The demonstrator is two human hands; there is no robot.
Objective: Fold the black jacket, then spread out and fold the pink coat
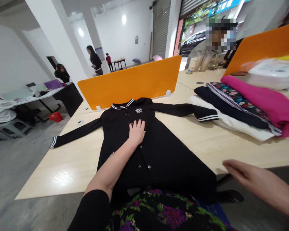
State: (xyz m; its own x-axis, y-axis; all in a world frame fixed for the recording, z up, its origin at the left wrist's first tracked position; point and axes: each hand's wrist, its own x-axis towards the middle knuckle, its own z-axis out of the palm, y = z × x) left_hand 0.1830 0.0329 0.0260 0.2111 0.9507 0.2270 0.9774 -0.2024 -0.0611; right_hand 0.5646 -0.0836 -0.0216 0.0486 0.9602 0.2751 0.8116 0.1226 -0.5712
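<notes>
A long black button-up jacket [170, 150] lies spread on the light wooden table [53, 170]. White stripes edge its collar and cuffs, and a round white "50" badge [139, 110] sits on the chest. Its sleeves stretch out to both sides, and the lower hem hangs over the near edge. Flat on the jacket front, by the button line, rests my left hand [136, 132] with fingers apart. My right hand [252, 178] is in the air off the table's near edge, right of the jacket, slightly blurred. Its fingers are stretched out, and nothing shows in it.
An orange divider [132, 83] stands behind the jacket. Right of it lies a pile of folded clothes [245, 106], its white layer under the jacket's cuff. A plastic box [272, 72] and a paper cup [192, 65] stand farther back. A person [197, 53] sits across the table.
</notes>
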